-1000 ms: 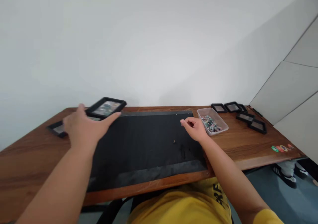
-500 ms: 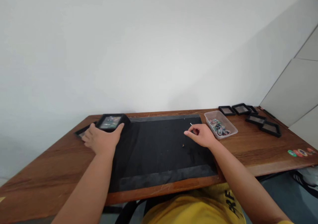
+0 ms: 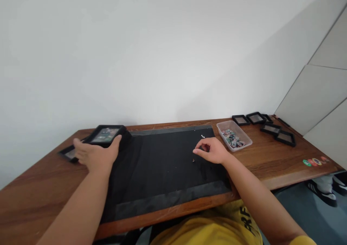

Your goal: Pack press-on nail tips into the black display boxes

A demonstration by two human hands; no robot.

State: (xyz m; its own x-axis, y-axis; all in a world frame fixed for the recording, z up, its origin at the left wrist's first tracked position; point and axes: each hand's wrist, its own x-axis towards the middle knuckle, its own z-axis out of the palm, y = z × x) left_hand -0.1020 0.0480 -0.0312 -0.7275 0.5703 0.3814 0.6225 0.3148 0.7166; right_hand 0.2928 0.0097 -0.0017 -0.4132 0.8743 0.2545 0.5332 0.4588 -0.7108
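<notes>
My left hand [image 3: 94,156] is at the near side of a black frame [image 3: 106,134] with a clear window and small colourful pieces behind it. Its fingers are spread, with the thumb by the frame's right corner; light contact cannot be ruled out. The frame lies on top of other black frames. Over the right part of the black mat [image 3: 154,165], my right hand [image 3: 213,150] has thumb and forefinger curled together. Whatever lies between those fingertips, if anything, is hidden. Near them on the mat are a tiny dark piece [image 3: 193,160] and a small white piece [image 3: 203,136].
A clear plastic tub [image 3: 248,142] of small colourful pieces stands right of the mat. Several black frames, among them one frame [image 3: 285,138], lie farther right. Another frame [image 3: 71,153] sits at the left. Round stickers [image 3: 316,161] mark the right front edge. A white wall [image 3: 162,56] rises behind.
The view has shifted to the right. My left hand's fingers have loosened and lifted a little from the frame's left side. My right hand stays over the mat, fingers still curled.
</notes>
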